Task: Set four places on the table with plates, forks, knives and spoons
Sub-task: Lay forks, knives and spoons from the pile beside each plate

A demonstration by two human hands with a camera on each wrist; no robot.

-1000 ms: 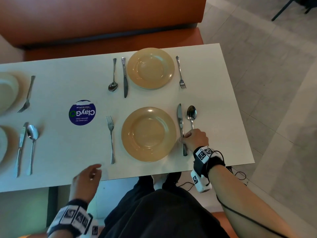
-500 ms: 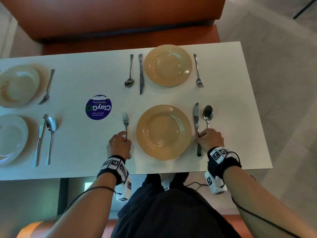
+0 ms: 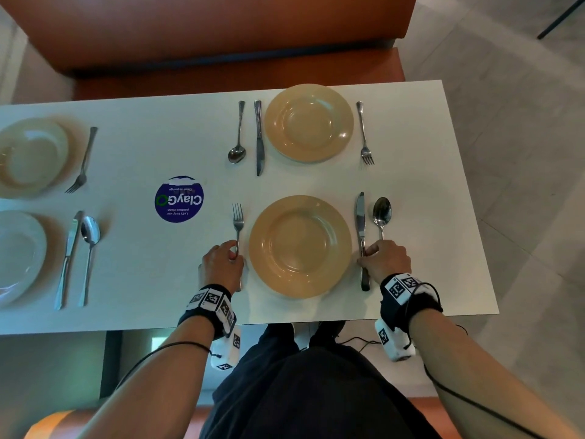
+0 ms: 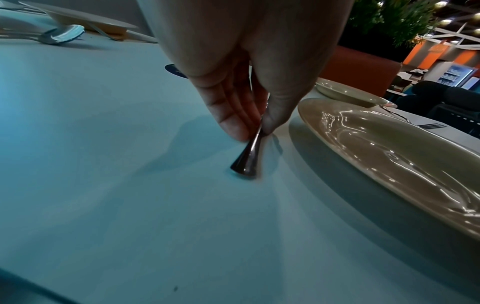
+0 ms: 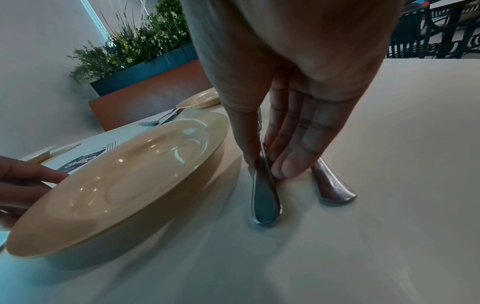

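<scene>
A tan plate (image 3: 300,247) lies at the near place on the white table (image 3: 443,264). A fork (image 3: 237,220) lies to its left, a knife (image 3: 360,217) and a spoon (image 3: 382,213) to its right. My left hand (image 3: 235,253) pinches the fork handle (image 4: 245,164) between thumb and fingertips (image 4: 233,127). My right hand (image 3: 364,256) pinches the knife handle (image 5: 265,197), and the spoon handle (image 5: 332,185) lies just beside its fingers. All three pieces rest flat on the table. The far place holds a plate (image 3: 308,122), spoon (image 3: 237,153), knife (image 3: 259,137) and fork (image 3: 365,137).
Two pale plates (image 3: 31,156) (image 3: 15,255) sit at the left with a fork (image 3: 80,166), knife (image 3: 68,258) and spoon (image 3: 90,232). A blue round sticker (image 3: 179,199) marks the table's middle. An orange bench (image 3: 221,42) runs behind the table.
My left hand came up from the table's near edge and took the fork handle. The right hand has stayed on the knife handle.
</scene>
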